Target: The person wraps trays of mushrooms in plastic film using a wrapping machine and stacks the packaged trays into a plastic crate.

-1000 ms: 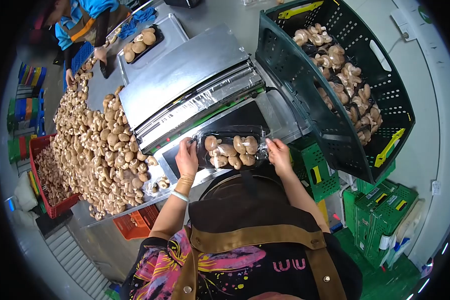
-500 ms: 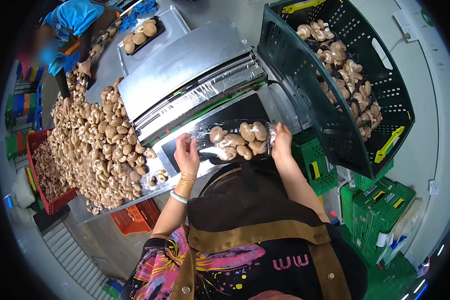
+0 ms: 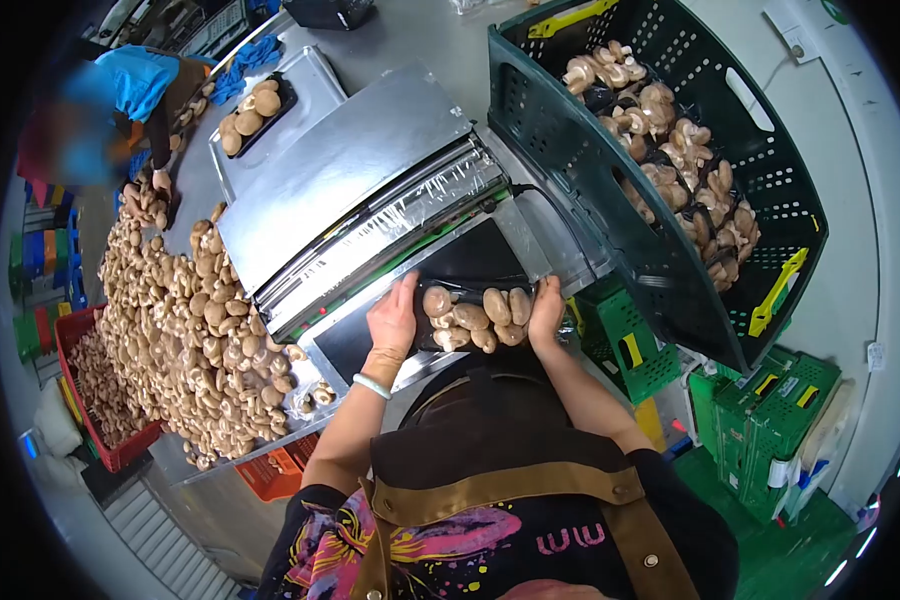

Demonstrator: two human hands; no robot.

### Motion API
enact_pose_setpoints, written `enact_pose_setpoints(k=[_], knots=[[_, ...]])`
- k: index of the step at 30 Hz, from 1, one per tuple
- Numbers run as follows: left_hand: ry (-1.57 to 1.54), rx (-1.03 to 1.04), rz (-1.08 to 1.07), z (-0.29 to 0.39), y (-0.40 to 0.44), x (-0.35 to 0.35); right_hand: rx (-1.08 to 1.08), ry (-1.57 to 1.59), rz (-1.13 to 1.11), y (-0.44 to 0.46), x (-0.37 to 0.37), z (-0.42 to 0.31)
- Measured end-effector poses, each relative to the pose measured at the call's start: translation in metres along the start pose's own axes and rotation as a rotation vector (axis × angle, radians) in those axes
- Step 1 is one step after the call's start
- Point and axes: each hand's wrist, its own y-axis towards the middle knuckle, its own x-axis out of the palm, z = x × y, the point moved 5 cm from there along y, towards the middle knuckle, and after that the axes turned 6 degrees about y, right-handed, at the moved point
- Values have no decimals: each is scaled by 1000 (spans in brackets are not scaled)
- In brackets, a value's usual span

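Note:
A black tray of several brown mushrooms point(image 3: 477, 318), with clear film over it, is held in front of my body at the table's near edge. My left hand point(image 3: 394, 318) presses against its left end, fingers together and pointing up. At the opposite end my right hand point(image 3: 547, 314) closes on the tray's side. Just beyond lies the black plate point(image 3: 460, 262) of the wrapping machine point(image 3: 345, 170), whose film roll point(image 3: 390, 228) runs along its front. The undersides of both hands are hidden.
Loose mushrooms point(image 3: 195, 345) heap on the table at left, beside a red crate point(image 3: 120, 455). A dark green crate point(image 3: 660, 255) with packed mushrooms stands at right, above green crates point(image 3: 765, 410). Across the table, a co-worker point(image 3: 145, 85) reaches toward mushrooms. Another mushroom tray point(image 3: 254, 115) lies behind the machine.
Both hands have moved inward onto the tray's ends, and the loose film ends beside it no longer stick out. The view has shifted a little. The co-worker's hands moved.

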Motion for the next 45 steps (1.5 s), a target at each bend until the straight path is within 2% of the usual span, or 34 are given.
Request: enact_pose_setpoints(k=[1,2,3,4,5,7,8,9,11,14,15,16,18,19,20,21,22,23,24,25,26,28,31,32,33,34,35,37,38,39,41,44,45], knots=[[-37,62,7,6,5,-1,117,322,-139,-4,11,20],[-274,-97,-64,-2,3,7,278,623,-242,-10,21,39],[-513,-245,-129,-10,-5,21,517,1145,-416,-33,34,48],[-753,-387,-202,-14,-10,33,341,1132,-589,-59,12,-8],[-860,-265,-98,3,-4,12,709,1301,-751,-84,5,-36],[-1268,-339,-150,46,4,-58,1490,1546,-1080,-132,-15,-89],[-1556,-540,-328,64,-2,-80,1687,1566,-1197,-146,-24,-112],[-1852,-620,-284,71,-11,-81,1895,1550,-1307,-159,-35,-135],[-2238,-401,-320,81,-5,-97,1860,1410,-1441,-167,-43,-165],[-2133,-249,-319,90,5,-121,1774,1194,-1623,-182,-50,-204],[-2208,-196,-330,91,3,-119,1663,1133,-1652,-185,-42,-207],[-2145,-19,-379,96,9,-125,1514,1046,-1679,-187,-34,-209],[-1865,197,-465,114,24,-143,1033,795,-1675,-180,-14,-206],[-2047,-55,-605,131,22,-160,613,520,-1653,-170,-8,-204],[-2098,-107,-740,140,24,-161,43,6,-1598,-155,-8,-202],[-2117,-122,-864,146,24,-160,-407,-500,-1446,-137,-8,-202],[-2128,-142,-983,152,22,-158,-561,-760,-1270,-109,-17,-206],[-2130,-147,-1064,154,23,-154,-620,-801,-1068,-88,-36,-233],[-2124,-146,-1138,156,23,-151,-608,-603,-882,-80,-68,-280],[-2114,-149,-1194,157,25,-148,-432,-253,-879,-82,-97,-325],[-2098,-144,-1218,157,28,-141,-409,-52,-1006,-93,-111,-354],[-2018,-95,-1198,156,38,-121,-950,-293,-1095,-141,-105,-387],[-1855,-45,-1006,150,64,-92,-777,-458,-1125,-114,-86,-384],[-1808,-66,-925,145,75,-85,-97,-503,-1292,-97,-90,-393],[-1750,-98,-848,140,83,-77,-29,-190,-1214,-70,-94,-383],[-1709,-183,-766,130,95,-73,-144,68,-1061,-35,-101,-387],[-1703,-292,-703,120,108,-75,-133,328,-871,7,-112,-395],[-1711,-468,-566,100,136,-89,-246,812,-505,84,-140,-411],[-1744,-553,-493,84,143,-85,-253,962,-528,135,-146,-412],[-1760,-582,-427,71,151,-84,-245,957,-348,189,-153,-404],[-1742,-628,-319,51,164,-86,-81,850,-63,279,-148,-372],[-1683,-685,-289,27,175,-90,39,898,46,376,-110,-319],[-1665,-693,-280,19,178,-95,46,777,160,399,-103,-302]])
